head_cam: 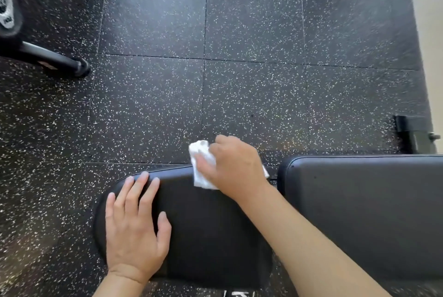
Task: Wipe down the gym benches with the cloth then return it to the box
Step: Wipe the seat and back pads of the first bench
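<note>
While my left hand (pixel 134 232) rests flat, fingers spread, on the black bench pad (pixel 203 232), my right hand (pixel 233 164) grips the white cloth (pixel 200 167) at its far edge; speckled rubber floor tiles (pixel 153 95) surround us.

black bench pad (pixel 215 232), white cloth (pixel 201 172), speckled floor (pixel 251 80)

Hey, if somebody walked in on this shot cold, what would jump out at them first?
Probably the white cloth, bright against everything dark, gripped by the right hand at the far edge of the black seat pad at bottom centre. Next, the left hand lying flat on that pad's left end. A longer black bench pad sits to the right, all on speckled black rubber floor tiles.
</note>
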### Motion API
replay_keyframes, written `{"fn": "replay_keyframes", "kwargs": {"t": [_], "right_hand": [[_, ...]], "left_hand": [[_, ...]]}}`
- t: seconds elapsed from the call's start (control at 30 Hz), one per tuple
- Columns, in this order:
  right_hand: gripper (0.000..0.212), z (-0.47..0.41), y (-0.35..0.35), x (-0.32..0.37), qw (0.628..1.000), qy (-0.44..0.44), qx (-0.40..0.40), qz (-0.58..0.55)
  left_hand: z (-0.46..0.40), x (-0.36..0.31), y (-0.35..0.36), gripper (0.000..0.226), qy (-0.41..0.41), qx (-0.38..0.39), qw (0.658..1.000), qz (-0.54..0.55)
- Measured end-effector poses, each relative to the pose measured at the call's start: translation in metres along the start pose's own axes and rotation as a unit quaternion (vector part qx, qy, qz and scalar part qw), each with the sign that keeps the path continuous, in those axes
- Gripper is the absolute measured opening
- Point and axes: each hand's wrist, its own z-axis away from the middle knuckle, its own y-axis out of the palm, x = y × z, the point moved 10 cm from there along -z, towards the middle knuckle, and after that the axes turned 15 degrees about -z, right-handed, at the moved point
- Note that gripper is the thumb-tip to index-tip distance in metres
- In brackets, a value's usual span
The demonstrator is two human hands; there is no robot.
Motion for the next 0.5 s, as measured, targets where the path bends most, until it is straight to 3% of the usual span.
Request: {"fn": "replay_keyframes", "kwargs": {"t": [0.1, 0.17, 0.3, 0.4, 0.5], "right_hand": [[0.046, 0.016, -0.04, -0.067, 0.994, 0.106, -0.003, 0.029], [0.052, 0.019, -0.052, -0.074, 0.991, 0.131, -0.032, 0.008], [0.03, 0.006, -0.013, -0.005, 0.997, 0.058, -0.033, 0.048], [0.03, -0.008, 0.05, 0.056, 0.999, -0.01, 0.026, 0.033], [0.037, -0.016, 0.082, 0.074, 0.996, -0.019, 0.086, 0.018]], "left_hand": [[-0.001, 0.0, 0.0, 0.067, 0.001, 0.001, 1.0, 0.008], [-0.001, -0.001, 0.001, 0.067, 0.002, 0.004, 1.0, 0.009], [-0.001, 0.0, 0.001, 0.066, 0.004, 0.006, 1.0, 0.011], [-0.001, 0.0, 0.001, 0.065, 0.005, 0.002, 1.0, 0.015], [-0.001, 0.002, -0.001, 0.065, -0.004, -0.002, 1.0, 0.024]]}}
